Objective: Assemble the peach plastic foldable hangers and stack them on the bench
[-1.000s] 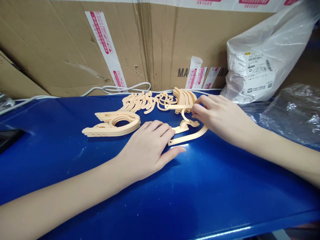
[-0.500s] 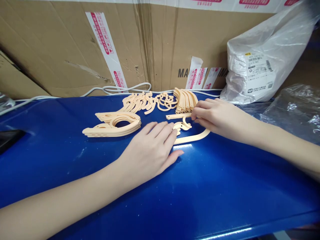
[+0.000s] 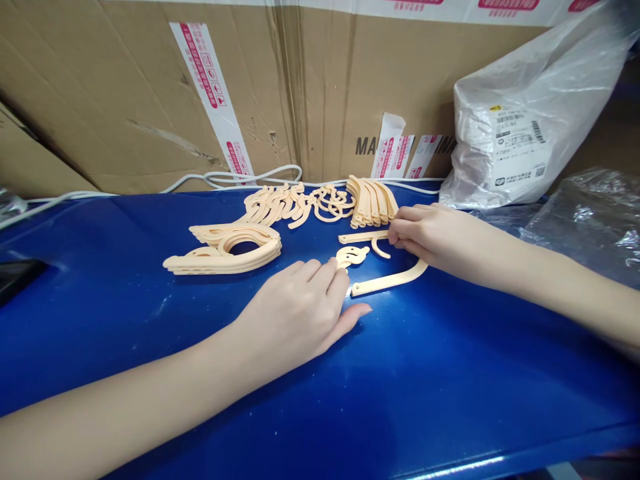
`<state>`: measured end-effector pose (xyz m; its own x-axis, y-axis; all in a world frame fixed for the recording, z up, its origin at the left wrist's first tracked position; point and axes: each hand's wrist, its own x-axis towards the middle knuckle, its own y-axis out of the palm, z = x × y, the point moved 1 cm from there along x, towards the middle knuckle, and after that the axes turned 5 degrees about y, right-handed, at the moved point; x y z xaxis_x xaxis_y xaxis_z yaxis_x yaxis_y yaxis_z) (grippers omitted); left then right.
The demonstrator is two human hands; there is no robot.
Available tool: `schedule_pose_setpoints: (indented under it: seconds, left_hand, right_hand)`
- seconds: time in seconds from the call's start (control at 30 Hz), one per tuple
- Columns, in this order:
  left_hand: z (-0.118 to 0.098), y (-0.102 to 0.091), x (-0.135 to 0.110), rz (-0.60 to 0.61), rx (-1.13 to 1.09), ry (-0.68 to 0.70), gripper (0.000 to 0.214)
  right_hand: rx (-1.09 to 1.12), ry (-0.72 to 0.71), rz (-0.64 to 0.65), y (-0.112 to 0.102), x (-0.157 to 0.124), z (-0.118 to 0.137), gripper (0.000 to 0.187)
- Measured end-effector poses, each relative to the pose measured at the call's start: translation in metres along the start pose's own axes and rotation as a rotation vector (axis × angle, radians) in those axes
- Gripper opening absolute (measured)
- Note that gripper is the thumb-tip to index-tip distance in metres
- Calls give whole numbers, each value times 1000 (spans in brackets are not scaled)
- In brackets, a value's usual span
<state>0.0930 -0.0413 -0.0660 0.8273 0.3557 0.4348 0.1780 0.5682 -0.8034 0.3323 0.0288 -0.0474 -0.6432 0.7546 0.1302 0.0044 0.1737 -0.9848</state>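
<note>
My right hand (image 3: 420, 230) is closed, its fingertips pinching a cream plastic hanger frame piece (image 3: 385, 283). This piece bends round under the fingers, and a short curved hook stands off its upper arm. To the left, my left hand (image 3: 310, 300) has its fingers curled down onto a small curved hanger part (image 3: 352, 255), with the thumb stretched out. How firmly the fingers grip it is partly hidden. Beyond my left hand lies a stack of assembled folding hangers (image 3: 225, 259). Behind both hands are a heap of loose hooks (image 3: 333, 200) and a row of hanger arms (image 3: 373, 202).
A blue-covered table (image 3: 440, 387) carries everything. Cardboard boxes (image 3: 150, 100) stand along the back, with a white cable (image 3: 250, 179) before them. A plastic mailer bag (image 3: 520, 133) and crumpled clear plastic (image 3: 590, 213) are at the right. A dark object (image 3: 17, 277) lies far left.
The small curved part has slid left with my left fingertips, apart from the frame piece. My right hand and the frame piece have shifted slightly right.
</note>
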Motion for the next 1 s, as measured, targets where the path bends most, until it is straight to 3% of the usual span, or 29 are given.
schedule_pose_setpoints:
  seconds: [0.13,0.23,0.33,0.47,0.8,1.0]
  left_hand:
    - [-4,-6,-1,7,102,6,36]
    - [-10,-12,-2,39,177,-6,32]
    - [-16,-18,-2,90,217,-40,32]
    - [-22,-24,-1,136,238,-86,44]
    - [-24,-27,-7,216,260,-95,47]
    - [-17,-25,-6,233,309,-131,42]
  right_hand:
    - [-78,12,-16,-2,-2,4,21]
    - [-186,-23,-99,-9,-3,14,22]
    - [-186,-136,-204,-18,-5,27,30]
    - [-83,-337,-154,-19,-10,45,41]
    - [-197,-348,-193,2,-17,69,21]
    - [-216,-365,-244,1,-17,67,26]
